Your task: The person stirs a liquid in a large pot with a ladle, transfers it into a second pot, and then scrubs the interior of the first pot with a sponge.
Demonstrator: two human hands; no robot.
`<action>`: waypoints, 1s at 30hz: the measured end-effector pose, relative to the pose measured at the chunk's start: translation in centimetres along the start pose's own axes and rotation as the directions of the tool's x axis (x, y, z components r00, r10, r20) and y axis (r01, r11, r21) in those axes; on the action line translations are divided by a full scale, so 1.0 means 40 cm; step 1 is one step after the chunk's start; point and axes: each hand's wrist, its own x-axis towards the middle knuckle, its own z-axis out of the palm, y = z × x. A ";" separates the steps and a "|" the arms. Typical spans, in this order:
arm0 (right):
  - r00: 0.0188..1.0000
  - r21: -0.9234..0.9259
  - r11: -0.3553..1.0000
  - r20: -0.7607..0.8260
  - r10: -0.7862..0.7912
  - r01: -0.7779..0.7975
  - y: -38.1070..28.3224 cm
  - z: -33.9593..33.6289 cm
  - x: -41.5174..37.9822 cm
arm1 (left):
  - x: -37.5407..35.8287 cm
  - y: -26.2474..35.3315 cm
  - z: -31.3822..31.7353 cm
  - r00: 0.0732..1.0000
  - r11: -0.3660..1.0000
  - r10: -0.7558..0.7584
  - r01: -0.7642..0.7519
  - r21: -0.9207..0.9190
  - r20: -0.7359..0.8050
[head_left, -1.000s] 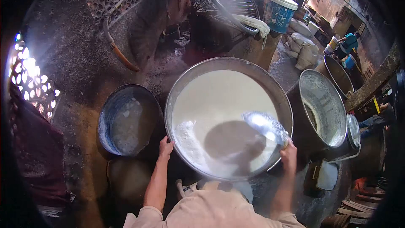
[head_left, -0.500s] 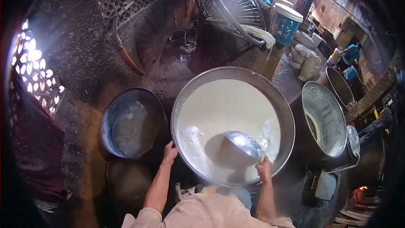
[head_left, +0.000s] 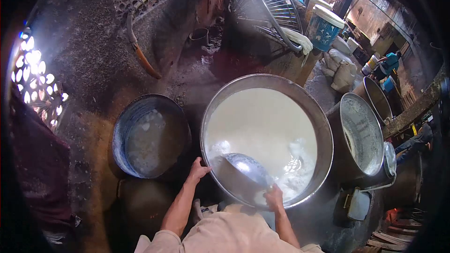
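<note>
Gripping ladle (head_left: 247, 167) and rim (head_left: 268, 74) of pan (head_left: 324, 145) holding foamy white liquid (head_left: 261, 121).

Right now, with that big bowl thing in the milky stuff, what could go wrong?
The pan looks quite full, so a quick sweep of the scoop might splash some over the rim. The right hand is close to the white liquid, so it could get wet. The left hand is at the rim, and a hard pull there might tip the pan.
</note>
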 end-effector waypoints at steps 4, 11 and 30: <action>0.998 0.072 0.996 0.035 0.049 -0.052 -0.047 0.063 -0.040 | 0.022 -0.018 -0.012 0.995 0.999 0.041 -0.041 -0.003 0.095; 0.991 0.248 0.968 0.133 0.002 -0.035 -0.146 0.095 -0.044 | 0.051 -0.081 0.027 0.996 0.997 0.081 -0.082 0.011 0.040; 0.971 -0.593 0.785 -0.023 -0.237 0.178 -0.364 0.111 0.202 | -0.011 0.022 -0.019 0.992 0.996 0.084 -0.084 -0.001 0.098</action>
